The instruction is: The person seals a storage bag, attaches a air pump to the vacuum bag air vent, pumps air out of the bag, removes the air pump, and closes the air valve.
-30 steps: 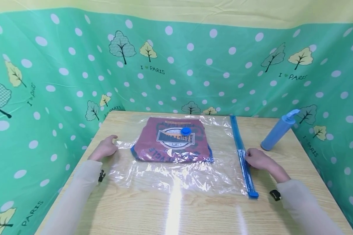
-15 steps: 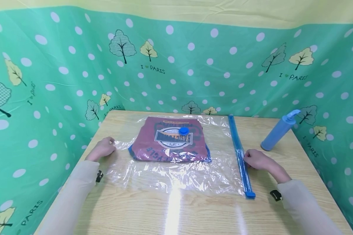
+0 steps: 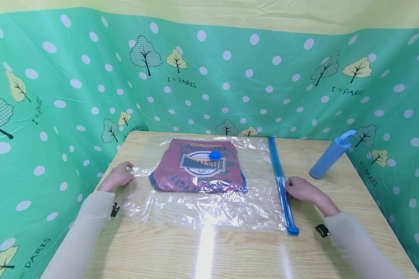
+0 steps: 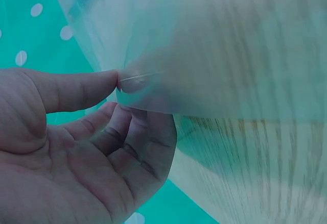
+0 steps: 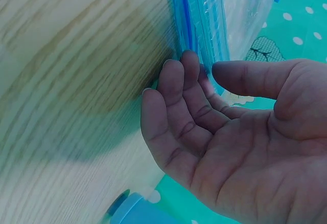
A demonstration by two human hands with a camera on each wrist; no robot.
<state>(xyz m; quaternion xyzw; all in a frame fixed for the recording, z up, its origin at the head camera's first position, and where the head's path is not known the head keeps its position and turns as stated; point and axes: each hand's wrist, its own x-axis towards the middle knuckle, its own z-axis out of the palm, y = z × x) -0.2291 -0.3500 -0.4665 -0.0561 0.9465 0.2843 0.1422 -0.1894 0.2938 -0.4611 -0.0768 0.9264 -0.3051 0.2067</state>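
A clear plastic vacuum storage bag [image 3: 181, 207] lies across the table with a folded maroon and blue garment [image 3: 204, 174] inside. Its round blue valve cap [image 3: 215, 155] sits over the garment's printed badge. My left hand [image 3: 116, 177] holds the bag's left edge; in the left wrist view the film [image 4: 230, 55] is pinched between thumb and forefinger. At the opposite end, my right hand [image 3: 302, 189] grips the blue zip strip [image 3: 276, 166] midway along, thumb and fingertips at its edge in the right wrist view. A blue slider [image 3: 293, 230] sits at the strip's near end.
A blue hand pump [image 3: 328, 159] stands tilted in view at the right of the wooden table [image 3: 160, 252], beyond my right hand. Green dotted cloth [image 3: 202, 85] hangs behind and on both sides of the table.
Bag, garment and zip strip have slid a little left together with both hands. My left hand's extended forefinger has closed in on the bag's edge. The pump has stayed put.
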